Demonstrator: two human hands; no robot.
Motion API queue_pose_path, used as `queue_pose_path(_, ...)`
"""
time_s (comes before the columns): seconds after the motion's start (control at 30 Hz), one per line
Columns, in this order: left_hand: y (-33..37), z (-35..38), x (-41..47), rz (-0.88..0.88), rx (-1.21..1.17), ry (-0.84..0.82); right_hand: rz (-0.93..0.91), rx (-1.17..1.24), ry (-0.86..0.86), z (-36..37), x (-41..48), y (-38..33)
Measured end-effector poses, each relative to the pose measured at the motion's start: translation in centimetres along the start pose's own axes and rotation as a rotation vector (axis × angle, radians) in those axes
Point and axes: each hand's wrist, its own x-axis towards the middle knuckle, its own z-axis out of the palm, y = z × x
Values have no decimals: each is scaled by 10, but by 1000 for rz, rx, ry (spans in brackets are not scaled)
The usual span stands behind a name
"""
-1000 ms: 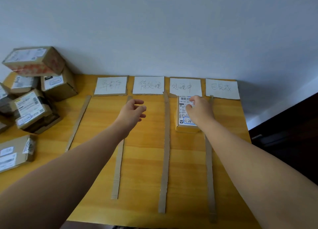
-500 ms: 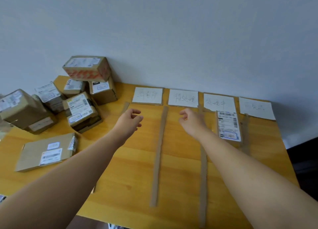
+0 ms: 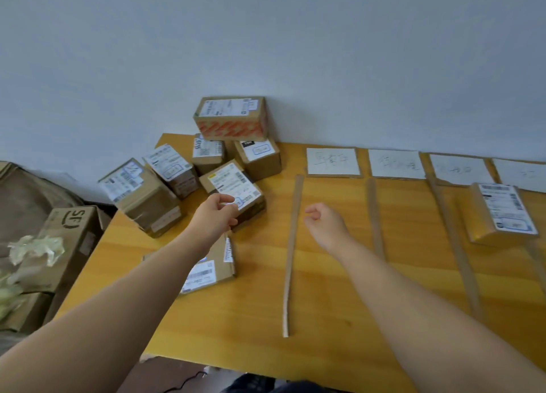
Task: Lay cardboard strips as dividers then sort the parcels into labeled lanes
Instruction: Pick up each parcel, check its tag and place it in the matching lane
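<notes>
Soft even daylight, slight motion blur, wide-angle bowing.

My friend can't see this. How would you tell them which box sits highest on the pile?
Find the yellow wooden table and look at its far left corner, where brown parcels are piled by the white wall. The top box sits highest, resting on two others. Only it has a red-orange patterned band across its front; the others are plain brown with white labels.
</notes>
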Motion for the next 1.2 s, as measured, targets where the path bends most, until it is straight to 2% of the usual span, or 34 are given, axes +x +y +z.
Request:
queue_pose_path(0.23,-29,-42,16,-53,7,-13,-3,-7,-14,49,4,-33)
queue_pose_path(0.47,-38,-41,38,-110,21,-65,12,-66,-56,68,19,-52)
queue_pose_path(0.6,-40,-37,51,-214,-55,-110,7,-143,-114,74,47,-66)
queue_pose_path(0.77,-38,-36,61,-335,-237,-132,100,-18,-252,82,64,-71)
queue_pose_path(0.97,-33,-34,64,-460,-472,-209,114,181,-133,92,66,-74)
queue_pose_path(1.1,-31,-29,59,-391,-457,-226,156,220,-198,100,57,-74)
queue_pose_path(1.2,-27,-25,59,-318,-338,-145,182,297,-129,104,46,-67)
